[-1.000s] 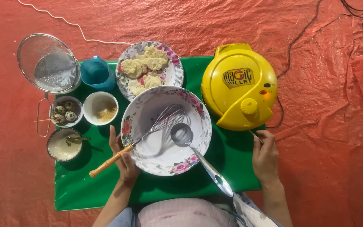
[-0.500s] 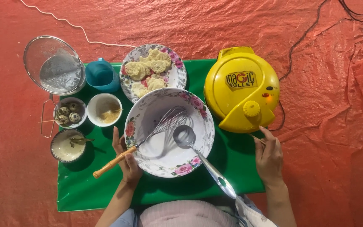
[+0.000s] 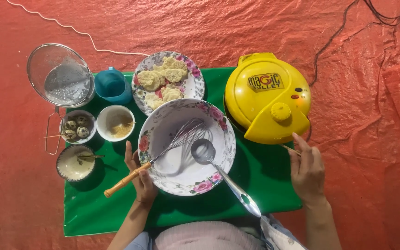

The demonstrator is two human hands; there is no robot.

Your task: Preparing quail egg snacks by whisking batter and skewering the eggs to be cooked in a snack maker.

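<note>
On the green mat (image 3: 255, 185), from the head camera, I see my left hand (image 3: 140, 178) against the rim of the floral bowl (image 3: 163, 132), fingers loosely together, beside the whisk (image 3: 163, 150) handle. My right hand (image 3: 307, 169) lies flat, fingers extended and close together, fingertips touching the yellow cooker (image 3: 267, 97). A ladle (image 3: 223, 178) leans in the bowl.

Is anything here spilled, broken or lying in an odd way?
Nothing looks spilled or broken. The whisk and ladle lean over the bowl's rim, handles sticking out. The strainer sits partly off the green mat.
</note>
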